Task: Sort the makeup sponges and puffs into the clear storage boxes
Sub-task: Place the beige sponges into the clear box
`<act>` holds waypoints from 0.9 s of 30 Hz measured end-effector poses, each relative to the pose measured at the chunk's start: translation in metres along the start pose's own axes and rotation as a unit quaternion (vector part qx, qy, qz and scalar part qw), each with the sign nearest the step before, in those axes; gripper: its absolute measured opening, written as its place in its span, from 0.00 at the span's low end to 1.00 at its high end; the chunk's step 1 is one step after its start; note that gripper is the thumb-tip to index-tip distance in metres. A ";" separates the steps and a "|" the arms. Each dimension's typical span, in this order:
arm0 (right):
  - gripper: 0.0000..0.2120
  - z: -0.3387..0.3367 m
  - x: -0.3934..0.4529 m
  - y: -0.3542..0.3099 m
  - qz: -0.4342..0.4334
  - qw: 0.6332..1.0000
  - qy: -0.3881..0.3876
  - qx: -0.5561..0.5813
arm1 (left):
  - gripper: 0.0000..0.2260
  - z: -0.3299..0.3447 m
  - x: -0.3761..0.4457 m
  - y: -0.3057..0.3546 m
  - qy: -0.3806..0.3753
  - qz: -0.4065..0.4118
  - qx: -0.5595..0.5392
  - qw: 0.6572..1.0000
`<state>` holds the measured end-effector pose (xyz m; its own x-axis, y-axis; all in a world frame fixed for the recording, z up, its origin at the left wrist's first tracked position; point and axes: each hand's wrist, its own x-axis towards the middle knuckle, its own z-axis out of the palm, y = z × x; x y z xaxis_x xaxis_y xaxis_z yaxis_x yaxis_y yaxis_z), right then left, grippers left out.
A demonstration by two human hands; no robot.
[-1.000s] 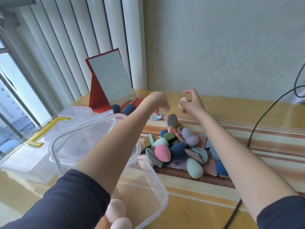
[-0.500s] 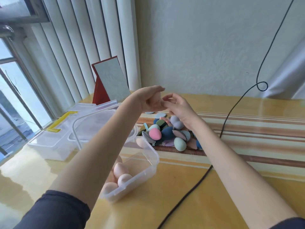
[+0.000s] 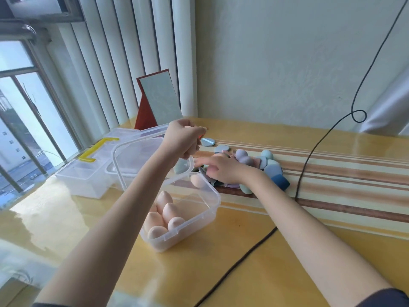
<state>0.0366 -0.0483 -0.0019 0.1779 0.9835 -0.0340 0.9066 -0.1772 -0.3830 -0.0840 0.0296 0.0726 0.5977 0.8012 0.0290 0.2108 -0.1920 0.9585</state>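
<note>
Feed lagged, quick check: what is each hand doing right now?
Left hand: curled around a peach makeup sponge.
Right hand: fingers extended on the pile of coloured sponges, gripping nothing visible.

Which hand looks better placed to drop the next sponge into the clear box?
Left. The left hand already grips a peach sponge above the clear box, while the right hand reaches into the pile.

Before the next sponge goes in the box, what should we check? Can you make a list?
1. Clear box open, no lid on: ok.
2. Only peach sponges inside: ok.
3. Room left in the box: ok.
4. Left hand above the box, holding something peach: ok, though what it is, cannot tell.
5. Right hand on the colourful pile: ok; grip, cannot tell.
6. Black cable off the pile: ok.
</note>
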 end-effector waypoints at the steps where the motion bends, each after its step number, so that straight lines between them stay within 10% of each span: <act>1: 0.27 0.002 0.002 -0.002 -0.006 0.999 -0.016 -0.039 | 0.06 -0.001 -0.001 -0.002 -0.009 0.001 0.012 1.000; 6: 0.15 0.003 0.007 0.006 -0.026 0.993 -0.036 -0.106 | 0.05 -0.002 -0.002 -0.011 -0.029 0.008 0.045 0.999; 10: 0.23 -0.002 0.005 0.011 -0.008 0.986 -0.037 -0.165 | 0.04 -0.002 -0.002 -0.018 -0.019 0.012 0.034 0.999; 18: 0.10 0.031 0.012 0.011 -0.022 0.987 0.115 -0.113 | 0.10 0.003 -0.003 -0.023 -0.030 -0.002 0.029 0.999; 27: 0.20 0.000 0.009 0.018 0.042 0.919 0.147 0.365 | 0.06 -0.006 0.001 -0.027 -0.062 -0.015 0.022 0.998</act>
<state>0.0546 -0.0430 -0.0088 0.4272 0.8964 0.1180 0.4068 -0.0740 -0.9105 -0.0937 0.0385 0.0482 0.6807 0.7317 -0.0363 0.2622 -0.1970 0.9447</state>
